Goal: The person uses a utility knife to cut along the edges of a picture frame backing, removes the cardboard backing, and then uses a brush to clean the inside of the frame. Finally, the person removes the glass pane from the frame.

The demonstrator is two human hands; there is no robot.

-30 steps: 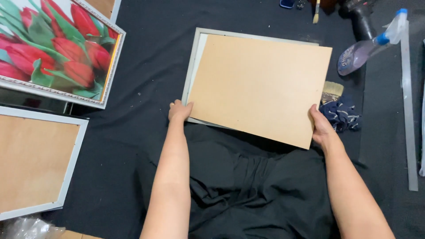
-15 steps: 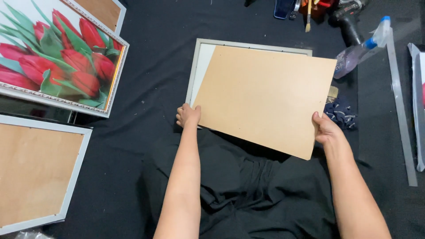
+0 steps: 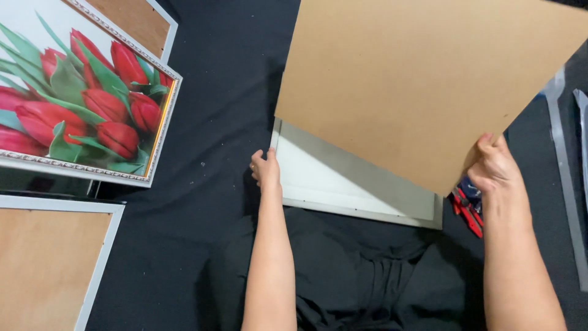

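Note:
My right hand (image 3: 495, 167) grips the lower right corner of a large brown backing board (image 3: 416, 79), which is lifted and tilted up toward the camera. Under the board lies a silver picture frame (image 3: 361, 209) face down on black cloth, its white inside showing. My left hand (image 3: 265, 168) rests against the frame's left edge, fingers curled, with nothing in it.
A framed picture of red tulips (image 3: 73, 104) lies at the left. Below it lies another frame with a brown back (image 3: 49, 263), and a third brown back (image 3: 138, 21) shows at the top. Red-handled tools (image 3: 468, 208) lie by my right wrist. A grey metal strip (image 3: 566, 184) runs along the right.
The backing board has risen off the frame and swung up toward the camera, held by my right hand. My left hand has left the board and stays at the frame's left edge.

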